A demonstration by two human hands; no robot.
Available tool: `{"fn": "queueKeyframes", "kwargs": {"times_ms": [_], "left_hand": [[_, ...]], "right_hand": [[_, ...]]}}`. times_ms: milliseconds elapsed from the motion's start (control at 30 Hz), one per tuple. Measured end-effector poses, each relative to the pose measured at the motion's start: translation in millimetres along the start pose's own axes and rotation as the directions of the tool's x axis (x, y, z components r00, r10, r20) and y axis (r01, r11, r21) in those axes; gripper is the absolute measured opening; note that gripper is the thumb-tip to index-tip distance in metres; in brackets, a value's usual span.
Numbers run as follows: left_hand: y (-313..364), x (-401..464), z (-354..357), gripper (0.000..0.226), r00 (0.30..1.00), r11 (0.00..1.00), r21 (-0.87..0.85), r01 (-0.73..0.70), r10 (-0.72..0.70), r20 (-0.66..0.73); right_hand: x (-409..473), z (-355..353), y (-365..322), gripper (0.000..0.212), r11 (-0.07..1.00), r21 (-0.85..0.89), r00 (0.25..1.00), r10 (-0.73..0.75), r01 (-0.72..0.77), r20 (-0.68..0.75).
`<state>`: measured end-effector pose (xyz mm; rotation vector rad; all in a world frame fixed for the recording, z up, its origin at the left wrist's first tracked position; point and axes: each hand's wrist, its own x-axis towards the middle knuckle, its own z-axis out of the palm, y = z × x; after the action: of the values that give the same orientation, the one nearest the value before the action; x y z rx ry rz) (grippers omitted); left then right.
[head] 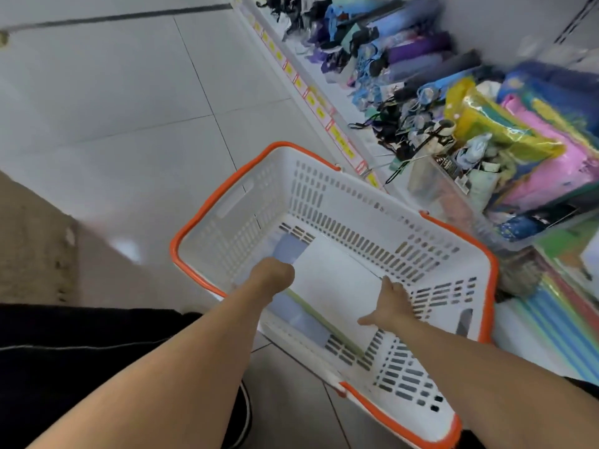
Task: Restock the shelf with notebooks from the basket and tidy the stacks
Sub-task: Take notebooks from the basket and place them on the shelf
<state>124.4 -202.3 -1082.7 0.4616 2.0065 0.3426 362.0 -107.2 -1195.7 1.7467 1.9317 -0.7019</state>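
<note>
A white basket (pixel 324 196) with an orange rim stands on the floor below me. Inside it lies a white notebook (pixel 337 283) with a green edge, on top of pale blue notebooks (pixel 288 251). My left hand (pixel 272 275) reaches into the basket and curls over the white notebook's left edge. My right hand (pixel 390 306) holds its right edge, thumb spread toward me. The shelf (pixel 327 92) runs along the right.
The shelf carries folded umbrellas (pixel 418 53), coloured plastic pouches (pixel 531 147) and striped folders (pixel 551 319) at the near right. Yellow price tags (pixel 319 111) line its front edge. White floor tiles lie to the left, a brown mat (pixel 29 247) at far left.
</note>
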Motion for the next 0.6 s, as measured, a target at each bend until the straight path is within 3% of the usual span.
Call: {"fn": "queueKeyframes", "kwargs": {"times_ms": [67,133,233,367,467,533,600], "left_hand": [[-8.0,3.0,0.2,0.038,1.0,0.999,-0.041,0.025,-0.025,-0.013],[-11.9,2.3,1.8,0.038,0.999,0.998,-0.049,0.039,-0.039,-0.003],[-6.9,4.5,4.5,0.043,0.999,0.991,-0.125,0.047,-0.047,0.006],[1.4,-1.2,7.0,0.052,0.999,0.974,-0.221,0.045,-0.046,-0.001],[1.9,-14.3,4.7,0.067,0.996,0.955,-0.288,0.075,-0.06,0.059],[2.1,-23.5,0.5,0.086,0.986,0.925,-0.359,0.129,-0.082,0.142],[5.7,-34.6,-5.2,0.101,0.98,0.876,-0.462,0.135,-0.048,0.195]], "right_hand": [[-0.2,-3.1,-1.0,0.134,0.998,-0.036,0.999,0.042,-0.043,-0.025],[2.1,-15.4,1.8,0.115,0.998,0.021,0.999,0.053,-0.053,0.002],[1.3,-41.5,3.0,0.081,0.963,0.269,0.996,-0.003,-0.022,0.091],[-22.1,-84.9,-3.9,0.037,0.78,0.625,0.946,-0.194,-0.011,0.258],[-44.7,-121.9,-19.7,0.031,0.667,0.742,0.92,-0.332,0.074,0.206],[-64.9,-146.8,-34.3,0.04,0.595,0.791,0.919,-0.377,0.144,0.116],[-89.6,-168.4,-52.2,0.032,0.552,0.781,0.907,-0.419,0.29,-0.041]]}}
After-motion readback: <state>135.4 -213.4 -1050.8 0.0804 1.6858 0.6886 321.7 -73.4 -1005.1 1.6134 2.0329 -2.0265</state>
